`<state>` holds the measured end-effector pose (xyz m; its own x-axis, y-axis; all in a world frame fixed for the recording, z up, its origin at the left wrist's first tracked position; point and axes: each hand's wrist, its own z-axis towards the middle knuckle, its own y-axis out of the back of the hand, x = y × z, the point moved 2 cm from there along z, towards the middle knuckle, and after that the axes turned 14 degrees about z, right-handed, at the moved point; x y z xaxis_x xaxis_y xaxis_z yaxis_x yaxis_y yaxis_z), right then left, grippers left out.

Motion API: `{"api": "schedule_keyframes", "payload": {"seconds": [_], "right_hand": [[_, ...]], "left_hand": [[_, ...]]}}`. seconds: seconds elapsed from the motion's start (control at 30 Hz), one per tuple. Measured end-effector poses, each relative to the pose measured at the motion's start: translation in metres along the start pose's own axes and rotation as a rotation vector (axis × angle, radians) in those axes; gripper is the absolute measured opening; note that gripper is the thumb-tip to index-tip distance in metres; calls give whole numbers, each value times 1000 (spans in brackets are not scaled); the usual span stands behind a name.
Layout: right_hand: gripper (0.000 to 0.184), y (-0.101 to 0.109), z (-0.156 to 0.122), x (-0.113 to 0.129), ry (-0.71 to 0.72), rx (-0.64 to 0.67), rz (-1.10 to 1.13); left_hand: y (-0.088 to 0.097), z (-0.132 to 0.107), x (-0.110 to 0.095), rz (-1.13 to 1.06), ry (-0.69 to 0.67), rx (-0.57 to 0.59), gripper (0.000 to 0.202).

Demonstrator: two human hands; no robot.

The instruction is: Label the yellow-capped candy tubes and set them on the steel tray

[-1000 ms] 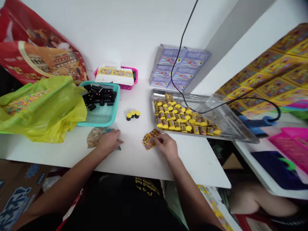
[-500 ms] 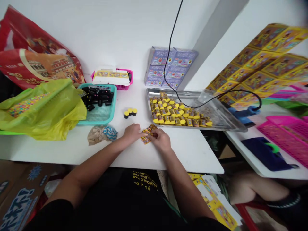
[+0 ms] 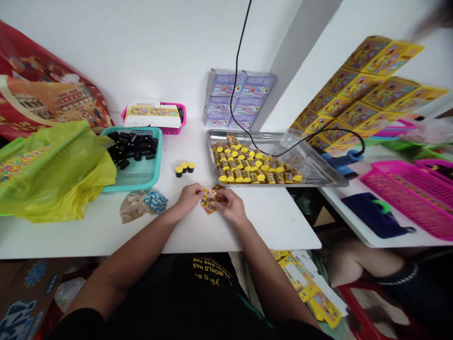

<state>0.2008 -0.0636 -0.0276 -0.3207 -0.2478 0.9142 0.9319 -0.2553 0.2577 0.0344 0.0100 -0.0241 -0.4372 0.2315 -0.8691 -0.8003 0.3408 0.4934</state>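
The left hand (image 3: pixel 190 196) is closing its fingers on the near edge of some small printed labels (image 3: pixel 208 206), and the right hand (image 3: pixel 231 206) is gripping the same little bunch from the other side, with thumb and fingers pinched together. The labels are sitting between the two hands, just over the front part of the white surface (image 3: pixel 279 219); whether they are touching it is hard to tell.

Beyond the left hand, three small black pots (image 3: pixel 179 172) with yellow tops are standing close together. To the left of that hand, a crumpled beige cloth (image 3: pixel 132 206) is lying against a blue-and-white striped cloth (image 3: pixel 156 201). Behind them, a teal basket (image 3: pixel 143 177) is holding a heap of black pots (image 3: pixel 132 144), and a yellow-green bag (image 3: pixel 78 165) is spreading beside it, with coloured beads (image 3: pixel 24 160) showing.

Beyond the right hand, a metal tray (image 3: pixel 318 170) is carrying many wrapped pots (image 3: pixel 244 165) with yellow ends, mostly gathered toward its left side. Purple boxes (image 3: pixel 239 97) are standing stacked behind the tray, and a black cable (image 3: pixel 238 61) is hanging down in front of them.
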Motion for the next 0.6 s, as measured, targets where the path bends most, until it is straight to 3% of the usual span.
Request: {"api": "schedule_keyframes", "payload": {"seconds": [0.13, 0.3, 0.4, 0.5, 0.6], "right_hand": [[29, -5, 2, -4, -110, 2, 243], [20, -12, 18, 5, -115, 48, 190], [19, -19, 44, 15, -53, 107, 68], [18, -32, 83, 26, 100, 117, -160], [24, -51, 123, 33, 158, 197, -422]], "left_hand": [[-6, 0, 2, -98, -53, 82, 20], [0, 5, 6, -89, -53, 167, 31], [21, 12, 5, -63, -35, 69, 35], [42, 18, 4, -70, 27, -11, 33], [50, 22, 8, -76, 72, -61, 31]]}}
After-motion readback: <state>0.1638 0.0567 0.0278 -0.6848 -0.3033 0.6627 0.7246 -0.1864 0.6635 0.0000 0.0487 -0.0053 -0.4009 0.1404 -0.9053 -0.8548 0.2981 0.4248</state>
